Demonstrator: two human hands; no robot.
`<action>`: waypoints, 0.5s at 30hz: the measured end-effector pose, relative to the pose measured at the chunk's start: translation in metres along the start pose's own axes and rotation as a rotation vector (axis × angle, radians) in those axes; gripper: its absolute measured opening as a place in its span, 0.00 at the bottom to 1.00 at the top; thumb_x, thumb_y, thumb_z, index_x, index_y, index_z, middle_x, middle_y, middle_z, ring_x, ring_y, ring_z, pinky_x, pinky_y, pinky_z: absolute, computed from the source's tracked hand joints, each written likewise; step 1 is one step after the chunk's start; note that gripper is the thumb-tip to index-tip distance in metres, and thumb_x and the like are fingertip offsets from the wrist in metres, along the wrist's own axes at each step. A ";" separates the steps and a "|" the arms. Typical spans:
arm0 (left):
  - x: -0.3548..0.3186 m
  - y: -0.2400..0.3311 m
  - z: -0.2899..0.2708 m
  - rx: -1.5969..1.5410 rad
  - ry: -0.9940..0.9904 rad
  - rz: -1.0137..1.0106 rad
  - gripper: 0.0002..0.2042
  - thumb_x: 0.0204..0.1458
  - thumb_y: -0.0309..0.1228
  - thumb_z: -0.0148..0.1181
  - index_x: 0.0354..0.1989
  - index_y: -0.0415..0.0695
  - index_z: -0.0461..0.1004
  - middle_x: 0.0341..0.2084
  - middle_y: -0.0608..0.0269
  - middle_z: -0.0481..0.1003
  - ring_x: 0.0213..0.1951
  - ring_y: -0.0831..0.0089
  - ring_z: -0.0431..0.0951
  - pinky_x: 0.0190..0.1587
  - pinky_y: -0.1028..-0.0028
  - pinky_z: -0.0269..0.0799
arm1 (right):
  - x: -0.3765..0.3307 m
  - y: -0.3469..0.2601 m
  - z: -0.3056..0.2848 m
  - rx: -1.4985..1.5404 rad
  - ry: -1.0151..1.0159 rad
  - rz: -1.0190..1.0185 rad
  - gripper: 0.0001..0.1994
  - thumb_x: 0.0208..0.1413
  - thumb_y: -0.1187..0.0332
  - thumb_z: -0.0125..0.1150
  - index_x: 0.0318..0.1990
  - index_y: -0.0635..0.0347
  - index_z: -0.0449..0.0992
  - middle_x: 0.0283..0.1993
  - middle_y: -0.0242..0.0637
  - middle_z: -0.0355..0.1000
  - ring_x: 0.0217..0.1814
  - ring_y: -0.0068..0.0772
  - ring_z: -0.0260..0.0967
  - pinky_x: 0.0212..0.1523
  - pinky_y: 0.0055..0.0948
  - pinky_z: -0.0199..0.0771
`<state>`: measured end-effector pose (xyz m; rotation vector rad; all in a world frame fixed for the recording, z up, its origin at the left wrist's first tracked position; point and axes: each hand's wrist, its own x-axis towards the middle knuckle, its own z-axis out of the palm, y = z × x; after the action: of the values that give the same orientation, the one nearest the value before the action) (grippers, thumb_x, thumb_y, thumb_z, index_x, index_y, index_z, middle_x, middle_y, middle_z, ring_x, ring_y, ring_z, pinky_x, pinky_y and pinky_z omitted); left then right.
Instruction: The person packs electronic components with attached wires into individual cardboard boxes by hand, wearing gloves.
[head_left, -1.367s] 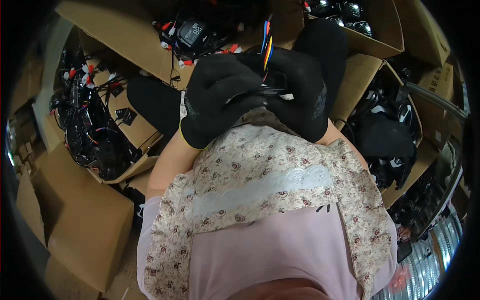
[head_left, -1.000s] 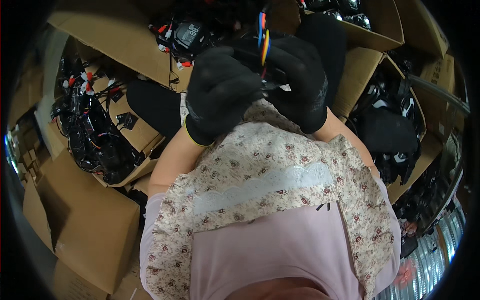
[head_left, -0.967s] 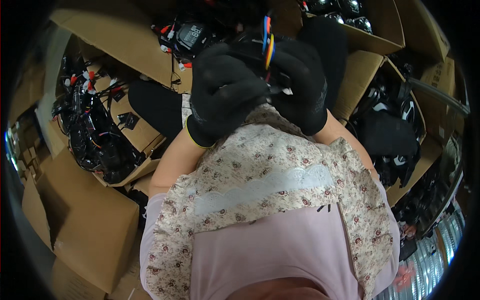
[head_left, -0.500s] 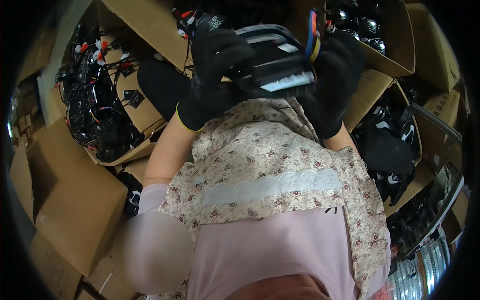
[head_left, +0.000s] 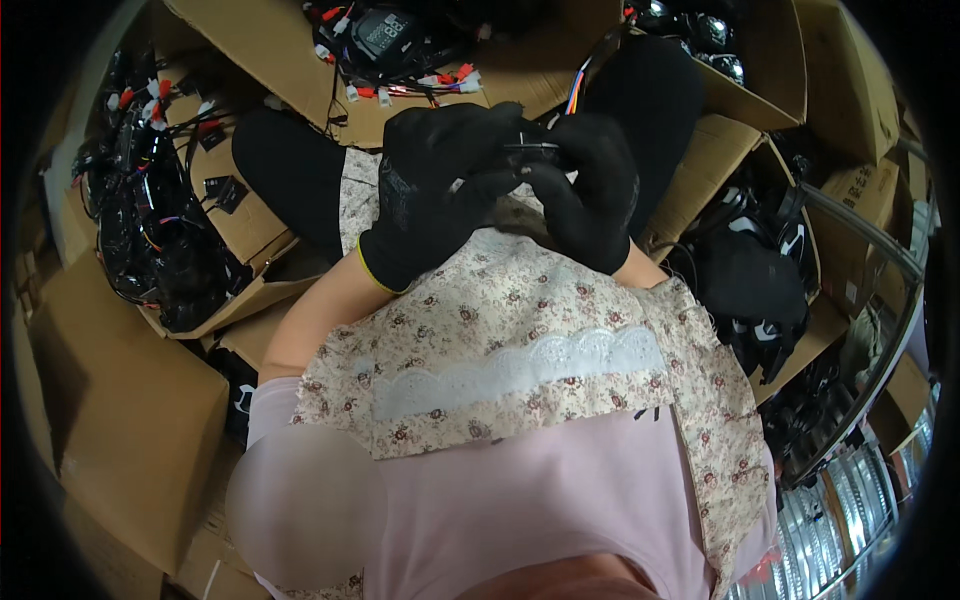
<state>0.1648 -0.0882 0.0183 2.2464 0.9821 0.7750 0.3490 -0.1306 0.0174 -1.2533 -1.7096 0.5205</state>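
Observation:
My black-gloved left hand [head_left: 425, 180] and black-gloved right hand [head_left: 588, 195] meet above my lap, fingers closed. Between their fingertips sits a small dark part [head_left: 532, 150] with a thin, glinting edge. Most of it is hidden by the gloves, and its kind cannot be made out. Blue, orange and white wires [head_left: 577, 88] rise just beyond my right hand. Farther off, a dark display unit [head_left: 385, 42] lies on cardboard among cables with red and white plugs [head_left: 455, 80].
At left, an open carton [head_left: 235, 235] holds glossy black parts [head_left: 165, 235] and cables. Another carton [head_left: 715, 165] at right holds black housings [head_left: 750, 280]. A metal rail [head_left: 865, 235] curves along the right side, above shiny ribbed metal pieces [head_left: 835, 520]. A closed brown box [head_left: 130, 400] stands lower left.
The large glossy black housing that was between my hands no longer shows there. My hands have come together and now pinch a small dark part. The display unit beyond is more fully in view.

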 end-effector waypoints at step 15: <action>-0.003 -0.017 -0.047 -1.217 0.071 -0.389 0.23 0.56 0.32 0.61 0.59 0.39 0.66 0.55 0.56 0.70 0.57 0.69 0.70 0.62 0.64 0.63 | 0.036 0.029 -0.016 1.018 -0.301 0.303 0.33 0.58 0.49 0.57 0.63 0.64 0.63 0.69 0.46 0.56 0.74 0.40 0.49 0.70 0.39 0.48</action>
<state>0.1227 -0.0689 0.0376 0.9572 0.6384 0.9133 0.3755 -0.0896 0.0177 -0.6758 -1.1611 1.5792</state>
